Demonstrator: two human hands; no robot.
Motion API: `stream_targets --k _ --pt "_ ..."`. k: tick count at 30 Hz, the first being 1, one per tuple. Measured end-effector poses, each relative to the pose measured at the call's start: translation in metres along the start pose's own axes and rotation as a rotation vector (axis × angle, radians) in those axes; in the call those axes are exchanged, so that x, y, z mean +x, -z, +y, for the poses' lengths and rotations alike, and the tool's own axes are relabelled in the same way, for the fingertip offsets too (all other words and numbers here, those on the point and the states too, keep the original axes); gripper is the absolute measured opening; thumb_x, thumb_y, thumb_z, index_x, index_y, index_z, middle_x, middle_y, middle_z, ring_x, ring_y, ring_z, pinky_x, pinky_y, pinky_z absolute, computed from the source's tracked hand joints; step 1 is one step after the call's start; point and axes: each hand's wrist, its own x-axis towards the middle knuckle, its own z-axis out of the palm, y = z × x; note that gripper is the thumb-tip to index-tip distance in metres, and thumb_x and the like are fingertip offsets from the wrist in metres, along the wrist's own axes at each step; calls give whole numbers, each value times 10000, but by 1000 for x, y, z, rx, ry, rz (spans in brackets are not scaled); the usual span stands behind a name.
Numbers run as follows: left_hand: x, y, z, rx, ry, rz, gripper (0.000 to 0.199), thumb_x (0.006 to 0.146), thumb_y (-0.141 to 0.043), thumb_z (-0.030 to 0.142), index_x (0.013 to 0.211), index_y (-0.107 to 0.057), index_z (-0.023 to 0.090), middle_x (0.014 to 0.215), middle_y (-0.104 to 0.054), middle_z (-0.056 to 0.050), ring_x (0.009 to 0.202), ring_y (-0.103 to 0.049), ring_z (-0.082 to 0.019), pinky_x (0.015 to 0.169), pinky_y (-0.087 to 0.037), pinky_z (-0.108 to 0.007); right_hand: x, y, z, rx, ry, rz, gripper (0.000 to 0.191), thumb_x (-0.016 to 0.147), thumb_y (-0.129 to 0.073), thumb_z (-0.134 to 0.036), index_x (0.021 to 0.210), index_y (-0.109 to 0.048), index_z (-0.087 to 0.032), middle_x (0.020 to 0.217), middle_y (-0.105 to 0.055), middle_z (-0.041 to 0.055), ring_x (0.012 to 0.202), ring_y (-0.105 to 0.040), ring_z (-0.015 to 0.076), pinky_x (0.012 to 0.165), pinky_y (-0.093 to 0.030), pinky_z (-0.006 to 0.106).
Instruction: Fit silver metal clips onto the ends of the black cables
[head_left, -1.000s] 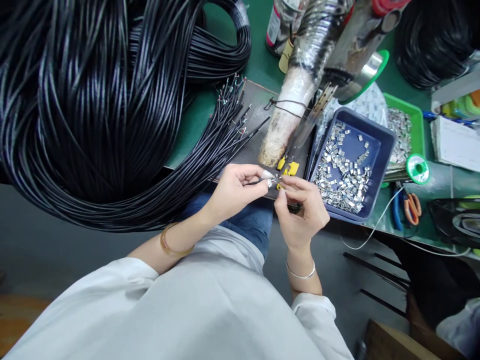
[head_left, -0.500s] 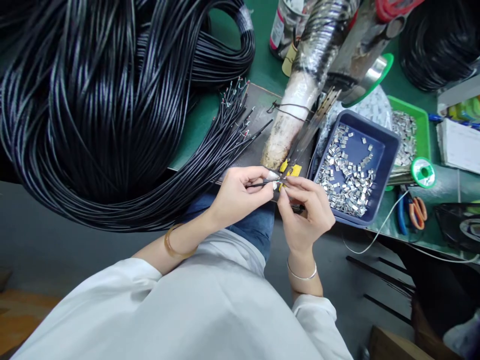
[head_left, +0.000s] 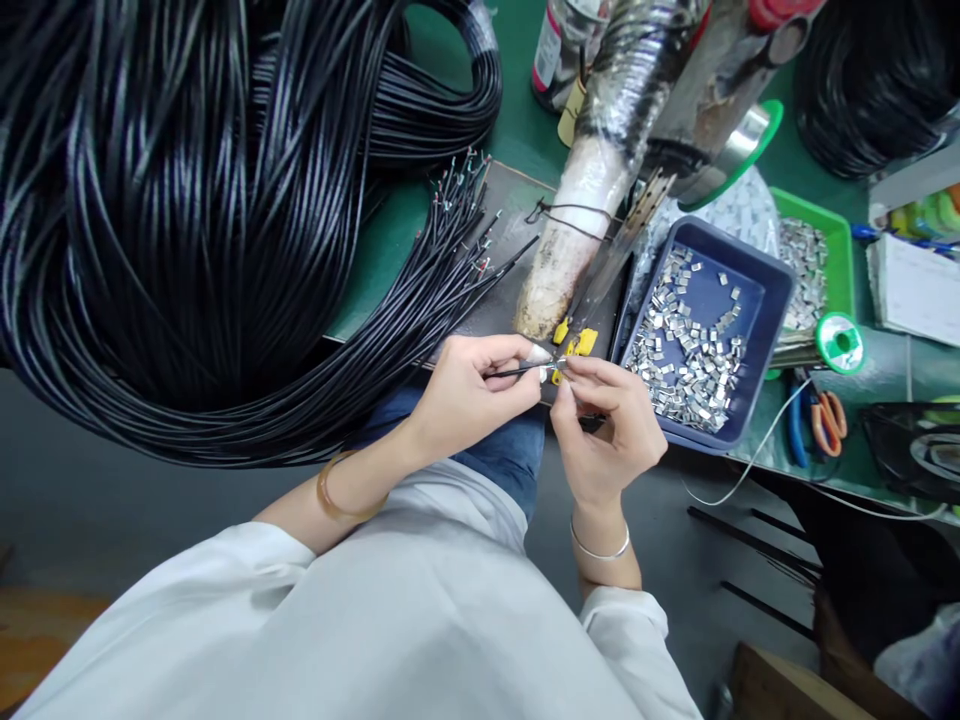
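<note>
A black cable is pinched between the thumb and fingers of my left hand, its tip pointing right. My right hand closes thumb and fingertips on a small silvery metal piece at that tip; its exact shape is mostly covered. Just beyond the fingertips are yellow blocks at the foot of a bench fixture. Right of my right hand stands a dark blue tray holding many small metal shells. A bundle of black cables with stripped ends fans out at the left.
A large black cable coil fills the left of the green bench. A wrapped duct slants down over a dark plate. At the right are a green tray, a solder spool, pliers and a paper pad.
The whole view has shifted slightly, so things appear a little further left. Both hands keep nearly the same pose at the cable tip.
</note>
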Motion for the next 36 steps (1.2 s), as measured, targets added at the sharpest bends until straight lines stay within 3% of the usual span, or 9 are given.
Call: stream_targets --k 3,8,18,25,32,36 --pt "0 0 2 -13 1 -6 97 772 -646 185 779 -700 104 541 -356 66 499 -252 -45 442 -194 -186 -1 0 0 7 20 -5 213 798 -693 -73 921 -627 -234 1025 -742 33 907 -722 153 763 -629 301" --pt "0 1 -1 -13 26 -5 116 769 -646 183 780 -713 89 552 -396 60 505 -272 -43 440 -217 -173 -3 0 2 -34 39 -26 212 797 -695 -52 917 -625 -213 1019 -748 34 869 -715 123 659 -590 221" --pt "1 1 -4 72 -149 62 133 777 -662 160 798 -782 106 635 -670 -20 533 -490 -71 508 -395 -179 1 -4 0 -117 81 46 276 774 -737 -31 968 -694 -222 1009 -745 22 881 -728 136 704 -624 234" --pt "1 3 -5 -80 48 -18 155 766 -675 190 819 -796 109 644 -681 -27 546 -533 -85 486 -403 -178 -7 -4 2 -81 118 39 243 769 -733 -34 938 -661 -194 1008 -759 50 867 -740 144 722 -617 244" --pt "-5 2 -4 -114 48 -90 145 802 -634 159 847 -755 94 656 -639 -7 517 -440 -53 458 -335 -171 3 4 -2 -37 6 -61 192 844 -664 -62 953 -630 -217 940 -757 12 893 -740 135 792 -602 266" --pt "-14 2 -6 -8 -103 42 85 802 -695 197 819 -723 118 659 -620 -1 553 -445 -59 507 -363 -179 7 4 -7 158 -144 -39 157 862 -648 -79 920 -620 -223 871 -728 -9 862 -742 145 748 -609 288"
